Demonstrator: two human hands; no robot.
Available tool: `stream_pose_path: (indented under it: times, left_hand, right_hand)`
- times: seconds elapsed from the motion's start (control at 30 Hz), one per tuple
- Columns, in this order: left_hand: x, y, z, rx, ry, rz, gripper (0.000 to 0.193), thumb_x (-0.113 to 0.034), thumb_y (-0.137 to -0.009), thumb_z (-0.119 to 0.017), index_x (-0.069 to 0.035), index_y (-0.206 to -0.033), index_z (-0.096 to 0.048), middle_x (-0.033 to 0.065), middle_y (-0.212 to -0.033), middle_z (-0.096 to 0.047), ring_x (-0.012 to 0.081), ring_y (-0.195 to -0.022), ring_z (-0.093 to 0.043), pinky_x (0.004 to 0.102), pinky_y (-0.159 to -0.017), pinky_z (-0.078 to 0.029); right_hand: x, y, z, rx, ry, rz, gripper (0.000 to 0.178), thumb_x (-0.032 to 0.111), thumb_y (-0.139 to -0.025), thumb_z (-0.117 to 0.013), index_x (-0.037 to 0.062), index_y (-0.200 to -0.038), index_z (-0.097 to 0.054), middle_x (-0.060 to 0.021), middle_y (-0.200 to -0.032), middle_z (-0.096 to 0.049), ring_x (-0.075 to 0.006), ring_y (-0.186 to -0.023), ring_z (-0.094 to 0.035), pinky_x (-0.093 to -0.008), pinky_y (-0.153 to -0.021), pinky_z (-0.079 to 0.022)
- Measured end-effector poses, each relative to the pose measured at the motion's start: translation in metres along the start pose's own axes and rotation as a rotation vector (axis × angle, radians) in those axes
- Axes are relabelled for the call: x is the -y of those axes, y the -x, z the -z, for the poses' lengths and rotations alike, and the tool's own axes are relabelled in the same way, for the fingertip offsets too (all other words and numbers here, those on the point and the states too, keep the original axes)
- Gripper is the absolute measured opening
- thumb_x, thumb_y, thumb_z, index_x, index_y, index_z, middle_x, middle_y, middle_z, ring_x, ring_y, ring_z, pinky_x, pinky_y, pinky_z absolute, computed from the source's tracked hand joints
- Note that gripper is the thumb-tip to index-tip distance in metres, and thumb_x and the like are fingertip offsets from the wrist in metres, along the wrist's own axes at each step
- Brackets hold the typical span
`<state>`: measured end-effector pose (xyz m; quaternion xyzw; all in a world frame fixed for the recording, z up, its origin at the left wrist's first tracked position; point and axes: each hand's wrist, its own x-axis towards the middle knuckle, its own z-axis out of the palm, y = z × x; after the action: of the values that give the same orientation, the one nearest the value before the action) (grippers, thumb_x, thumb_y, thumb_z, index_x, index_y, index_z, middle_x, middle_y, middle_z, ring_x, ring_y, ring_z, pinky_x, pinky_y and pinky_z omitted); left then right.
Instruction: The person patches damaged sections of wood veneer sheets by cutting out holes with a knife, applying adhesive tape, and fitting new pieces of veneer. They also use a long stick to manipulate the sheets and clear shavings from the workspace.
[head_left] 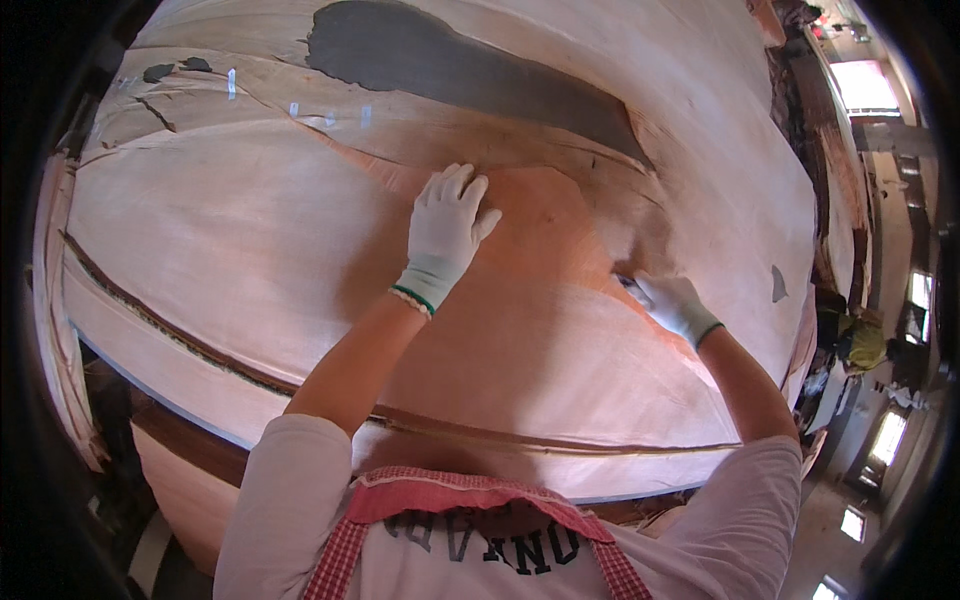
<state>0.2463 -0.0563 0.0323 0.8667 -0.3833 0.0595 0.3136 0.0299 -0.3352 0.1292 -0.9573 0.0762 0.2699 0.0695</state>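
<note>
A broad, pale wood veneer sheet (200, 210) spreads beneath both arms. My left hand (446, 222), in a white glove with a green-edged cuff, rests on it with fingers stretched out, touching the edge of a darker orange patch of veneer (540, 222). My right hand (676, 304), also gloved, is closed low over the patch's right edge. A small dark object (626, 283) shows at its fingertips, too small to name. Beyond the hands, a long dark grey area (440, 65) shows through a ragged opening in the veneer.
Short pale tape strips (232, 84) sit at the far left, near small torn holes. A dark split (180, 325) runs along the near edge. A reddish-brown wooden block (180, 480) stands low at the left. Stacked sheets (840, 180) and a walkway lie to the right.
</note>
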Motion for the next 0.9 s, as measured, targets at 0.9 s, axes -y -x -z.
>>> stream_pose_path:
  times: [0.9]
  left_hand:
    - [-0.014,-0.004,0.002,0.009,-0.125,-0.208,0.024,-0.023,-0.083,-0.067,-0.013,-0.105,-0.061,0.0046,-0.114,-0.058,0.0235,-0.103,-0.058,0.0396,-0.084,-0.046]
  right_hand:
    - [0.05,-0.016,-0.046,-0.736,-0.483,-0.435,0.031,0.023,-0.089,-0.059,0.0066,-0.114,-0.053,-0.0229,-0.101,-0.065,-0.0427,-0.092,-0.061,-0.0497,-0.076,-0.048]
